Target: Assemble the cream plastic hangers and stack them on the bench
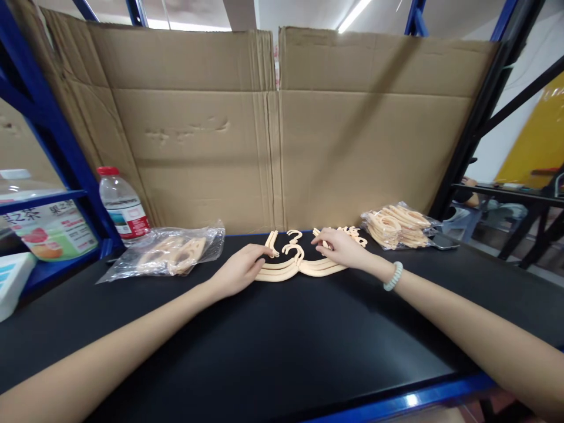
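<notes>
The black table (273,352) stretches before you. Your left hand (238,271) and right hand (341,248) rest flat, fingers loose, on the two ends of a stack of small cream plastic hangers (299,265) mid-table. Beyond lie bagged hangers (399,226), a water bottle (122,204) and a cardboard wall (273,123).

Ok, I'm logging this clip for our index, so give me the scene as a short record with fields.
surface: black table top
left hand: flat on the left end of the stacked hangers
right hand: fingers on the hangers' right side, bead bracelet at the wrist
left of hands: clear bag of hangers, water bottle
right of hands: second bag of hangers
backdrop: cardboard sheets
</notes>
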Demonstrator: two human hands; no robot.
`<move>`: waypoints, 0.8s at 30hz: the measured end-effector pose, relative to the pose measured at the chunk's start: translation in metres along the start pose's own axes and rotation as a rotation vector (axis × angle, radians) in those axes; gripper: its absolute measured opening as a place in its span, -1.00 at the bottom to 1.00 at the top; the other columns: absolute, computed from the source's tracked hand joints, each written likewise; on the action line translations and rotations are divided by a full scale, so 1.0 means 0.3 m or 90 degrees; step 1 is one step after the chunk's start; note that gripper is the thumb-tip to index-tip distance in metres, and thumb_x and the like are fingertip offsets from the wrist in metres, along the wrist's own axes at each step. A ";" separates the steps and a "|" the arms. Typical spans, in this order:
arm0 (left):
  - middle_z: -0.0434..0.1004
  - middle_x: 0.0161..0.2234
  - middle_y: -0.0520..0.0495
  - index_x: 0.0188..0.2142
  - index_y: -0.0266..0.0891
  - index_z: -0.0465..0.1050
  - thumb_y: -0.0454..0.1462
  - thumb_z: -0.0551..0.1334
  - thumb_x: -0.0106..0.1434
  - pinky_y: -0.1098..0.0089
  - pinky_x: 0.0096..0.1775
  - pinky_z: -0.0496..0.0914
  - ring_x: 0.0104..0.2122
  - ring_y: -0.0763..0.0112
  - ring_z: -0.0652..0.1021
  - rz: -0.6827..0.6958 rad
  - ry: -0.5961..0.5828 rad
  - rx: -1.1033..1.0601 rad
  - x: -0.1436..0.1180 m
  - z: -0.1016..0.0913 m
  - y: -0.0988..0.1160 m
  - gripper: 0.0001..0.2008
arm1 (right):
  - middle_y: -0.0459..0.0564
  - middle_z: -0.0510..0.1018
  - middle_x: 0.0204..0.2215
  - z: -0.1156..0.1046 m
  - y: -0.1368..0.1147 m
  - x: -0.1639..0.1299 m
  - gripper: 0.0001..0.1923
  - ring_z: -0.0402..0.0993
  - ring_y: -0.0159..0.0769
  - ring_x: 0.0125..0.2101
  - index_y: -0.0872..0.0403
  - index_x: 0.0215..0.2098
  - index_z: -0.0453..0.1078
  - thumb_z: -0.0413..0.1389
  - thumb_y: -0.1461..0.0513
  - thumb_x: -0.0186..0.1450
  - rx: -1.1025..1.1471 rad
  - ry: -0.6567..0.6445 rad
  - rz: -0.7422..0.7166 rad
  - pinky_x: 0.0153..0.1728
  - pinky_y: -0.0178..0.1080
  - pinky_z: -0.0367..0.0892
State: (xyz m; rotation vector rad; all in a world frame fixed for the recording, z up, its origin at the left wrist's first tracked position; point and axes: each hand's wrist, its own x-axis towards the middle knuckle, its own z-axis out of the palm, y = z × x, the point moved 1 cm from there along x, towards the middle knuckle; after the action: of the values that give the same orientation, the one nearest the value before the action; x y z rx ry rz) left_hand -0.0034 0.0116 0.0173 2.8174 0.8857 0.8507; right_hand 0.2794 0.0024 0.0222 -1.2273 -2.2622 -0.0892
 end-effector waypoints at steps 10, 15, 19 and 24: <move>0.43 0.08 -0.15 0.08 -0.28 0.36 -0.39 -0.09 0.21 0.19 0.13 0.26 0.09 0.26 0.42 -0.100 -0.059 -0.099 0.023 0.012 -0.137 -0.52 | 0.04 0.58 -0.27 0.061 0.056 0.209 -0.74 0.47 -0.26 -0.26 0.09 -0.20 0.51 0.04 0.40 0.22 -0.137 -0.122 -0.014 -0.25 -0.29 0.27; 0.32 0.17 -0.07 0.15 -0.23 0.27 -0.49 -0.08 0.04 0.15 0.18 0.19 0.16 0.33 0.35 -0.079 -0.059 -0.107 0.023 0.015 -0.143 -0.34 | 0.09 0.56 -0.24 0.114 0.044 0.259 -0.76 0.47 -0.20 -0.23 0.08 -0.19 0.52 0.05 0.36 0.27 -0.171 -0.148 -0.030 -0.29 -0.28 0.25; 0.37 0.14 -0.02 0.19 -0.18 0.23 -0.53 -0.10 -0.12 0.15 0.18 0.20 0.14 0.39 0.36 -0.038 -0.074 -0.128 0.019 0.024 -0.151 -0.18 | 0.09 0.54 -0.27 0.143 0.038 0.276 -0.81 0.47 -0.22 -0.27 0.08 -0.26 0.54 0.08 0.34 0.26 -0.178 -0.151 -0.045 -0.33 -0.29 0.23; 0.46 0.06 -0.04 0.09 -0.18 0.35 -0.53 -0.09 -0.04 0.19 0.12 0.30 0.08 0.35 0.44 -0.053 -0.052 -0.101 0.016 0.032 -0.169 -0.30 | 0.06 0.53 -0.31 0.148 0.038 0.275 -0.81 0.45 -0.28 -0.31 0.10 -0.31 0.53 0.07 0.37 0.25 -0.148 -0.102 -0.045 -0.33 -0.32 0.21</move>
State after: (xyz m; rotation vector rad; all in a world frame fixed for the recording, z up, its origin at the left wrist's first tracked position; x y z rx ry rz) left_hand -0.0210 0.0572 0.0003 2.6403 0.8761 0.7543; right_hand 0.2339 0.0850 0.0240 -1.3130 -2.4898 -0.2985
